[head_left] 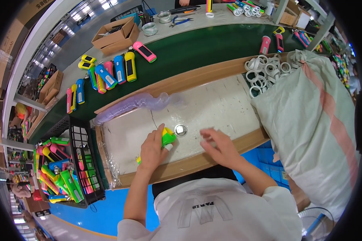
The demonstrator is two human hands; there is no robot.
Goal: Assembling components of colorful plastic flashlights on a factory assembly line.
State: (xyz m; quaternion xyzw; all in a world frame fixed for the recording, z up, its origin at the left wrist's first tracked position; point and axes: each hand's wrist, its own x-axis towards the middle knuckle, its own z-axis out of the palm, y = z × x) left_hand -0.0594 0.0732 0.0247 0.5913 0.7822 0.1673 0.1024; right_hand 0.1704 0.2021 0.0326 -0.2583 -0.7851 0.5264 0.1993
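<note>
Head view — left hand (152,149) clamped on a green-yellow flashlight (168,137), right hand (221,148) loosely spread — silver disc (181,129) between.

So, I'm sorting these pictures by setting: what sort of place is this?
Probably a factory assembly line. A crate full of brightly coloured flashlights, a pile of loose white rings, and what looks like a long green conveyor belt all point that way.

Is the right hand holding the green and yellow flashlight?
No, the left hand holds the green and yellow flashlight, while the right hand is apart from it.
</note>
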